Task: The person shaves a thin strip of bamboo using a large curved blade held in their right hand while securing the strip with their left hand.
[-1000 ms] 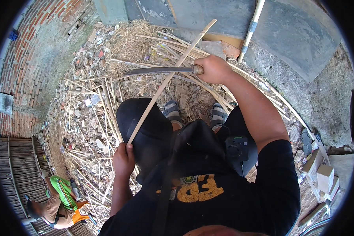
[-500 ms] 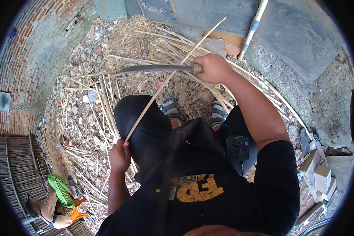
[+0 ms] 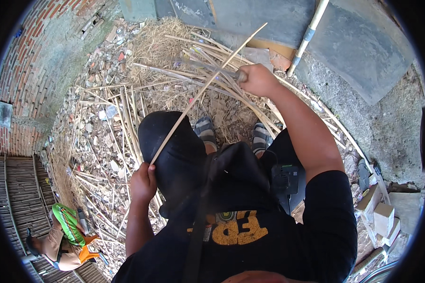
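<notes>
My left hand [image 3: 143, 183] is closed around the lower end of a long, thin bamboo strip [image 3: 186, 111]. From there the strip slants up and to the right across my left knee, its far end raised over the ground. In my right hand [image 3: 259, 81], closed around its handle, is a machete [image 3: 241, 75] with a long curved blade. The blade is smeared by motion and points left, meeting or crossing the strip's upper part; whether they touch I cannot tell.
Cut bamboo strips [image 3: 208, 52] lie ahead, near a heap of dry fibres [image 3: 158, 42]. More strips [image 3: 127, 122] lie on the rubble at left. A pole [image 3: 308, 37] leans against the wall. Another person [image 3: 63, 245] sits at lower left; blocks [image 3: 384, 218] lie at right.
The machete blade has swung upward, away from me, and is now blurred. My right hand has shifted slightly right. The left hand still grips the strip in nearly the same place.
</notes>
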`<action>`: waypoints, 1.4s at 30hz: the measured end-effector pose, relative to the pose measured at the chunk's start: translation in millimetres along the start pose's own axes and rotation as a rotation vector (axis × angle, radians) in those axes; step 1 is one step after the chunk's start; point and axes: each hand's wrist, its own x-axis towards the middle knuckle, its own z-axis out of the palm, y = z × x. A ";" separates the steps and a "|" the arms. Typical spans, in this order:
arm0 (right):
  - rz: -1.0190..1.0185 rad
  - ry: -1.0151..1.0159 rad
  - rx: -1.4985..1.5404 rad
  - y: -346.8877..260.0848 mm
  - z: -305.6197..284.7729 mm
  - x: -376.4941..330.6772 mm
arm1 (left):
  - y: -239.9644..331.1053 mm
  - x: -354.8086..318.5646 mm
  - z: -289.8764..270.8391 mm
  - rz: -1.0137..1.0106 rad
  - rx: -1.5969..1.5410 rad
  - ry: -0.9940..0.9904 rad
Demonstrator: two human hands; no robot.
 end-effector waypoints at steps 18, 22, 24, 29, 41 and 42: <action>0.023 0.102 0.022 -1.9 12.3 -3.2 | -2.6 2.9 -7.2 -0.011 -0.059 -0.021; -0.119 0.014 -0.104 -23.2 10.6 -14.0 | -3.0 5.1 -10.1 -0.009 -0.102 -0.033; -0.019 -0.007 -0.012 -8.5 7.0 -4.7 | -2.0 5.9 -6.0 0.016 -0.098 -0.009; 0.109 0.190 0.049 35.2 4.8 7.7 | 0.6 10.3 -10.3 0.014 -0.106 -0.019; 0.056 0.093 0.151 15.9 -8.0 7.2 | -2.8 16.9 -8.5 0.020 -0.203 -0.081; 0.071 0.120 0.143 19.5 -5.2 8.2 | -5.9 14.8 -8.9 0.021 -0.204 -0.073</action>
